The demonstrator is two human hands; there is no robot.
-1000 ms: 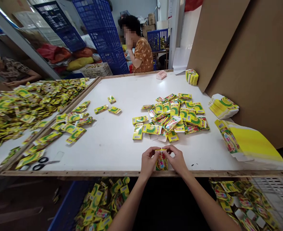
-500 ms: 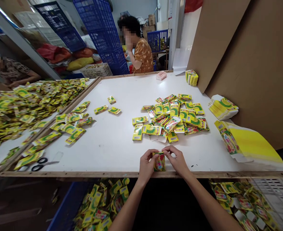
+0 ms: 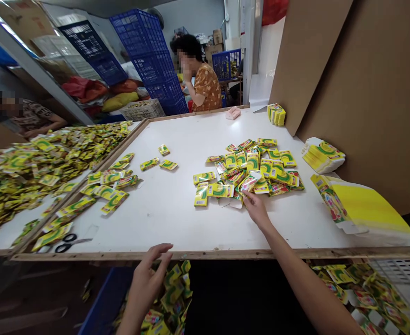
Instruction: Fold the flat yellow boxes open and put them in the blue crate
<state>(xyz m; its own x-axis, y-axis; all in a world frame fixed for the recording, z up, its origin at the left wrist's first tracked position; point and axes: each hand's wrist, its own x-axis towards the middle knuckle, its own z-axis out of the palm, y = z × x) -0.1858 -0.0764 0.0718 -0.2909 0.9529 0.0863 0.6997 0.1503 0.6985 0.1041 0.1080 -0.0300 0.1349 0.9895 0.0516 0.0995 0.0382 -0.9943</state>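
Note:
My right hand [image 3: 258, 211] reaches to the near edge of a pile of small yellow-green boxes [image 3: 252, 160]. Its thumb and fingers are pinched at the lower end of one small box [image 3: 250, 180], whose white end flap shows. That box still rests on the others. My left hand [image 3: 151, 270] is off the table's front edge, above a blue crate [image 3: 98, 302] of similar boxes. Its fingers are apart and I see nothing held in them.
Scissors [image 3: 67, 243] and loose boxes lie at left. Flat cartons [image 3: 368, 204] and stacked cartons [image 3: 323, 156] stand at right. A pink block [image 3: 233, 113] sits at the back. A wooden rim [image 3: 218, 254] edges the table [image 3: 177, 204]. Two people sit beyond.
Both hands have parted from the small box held at the table's front edge, which is out of sight now. My left hand moved down and left, my right hand forward to the pile.

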